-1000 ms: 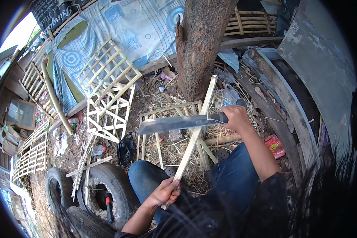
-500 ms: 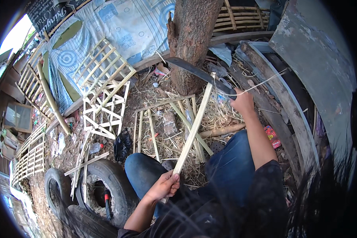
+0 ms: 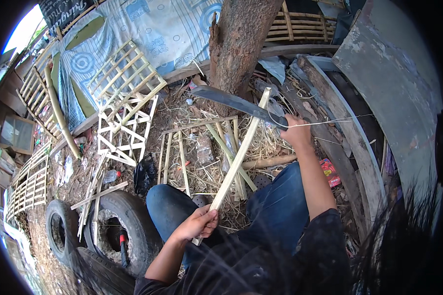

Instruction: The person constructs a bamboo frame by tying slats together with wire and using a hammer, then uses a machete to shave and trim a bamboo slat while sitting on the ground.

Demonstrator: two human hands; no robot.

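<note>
My left hand [image 3: 198, 223] is closed round the lower end of a pale split bamboo strip [image 3: 237, 161], which slants up and away to the right between my knees. In my right hand [image 3: 296, 132] is the dark handle of a machete [image 3: 231, 101]. Its long blade points to the far left and crosses the strip near the upper end. A thin pale shaving [image 3: 329, 121] trails rightward from beside my right hand. Below the strip, a bamboo frame of slats [image 3: 181, 160] lies on the littered ground.
A tree trunk [image 3: 241, 44] stands just beyond the blade. Bamboo lattices [image 3: 125, 73] lean on a patterned blue cloth [image 3: 157, 29]. Old tires [image 3: 133, 231] lie at the left, near thin sticks [image 3: 91, 199]. Weathered planks [image 3: 342, 118] run along the right. A brick [image 3: 205, 150] rests among shavings.
The machete has shifted slightly left and down, its blade now crossing lower on the strip. My right hand moved a little left and down with it; the left still holds the strip.
</note>
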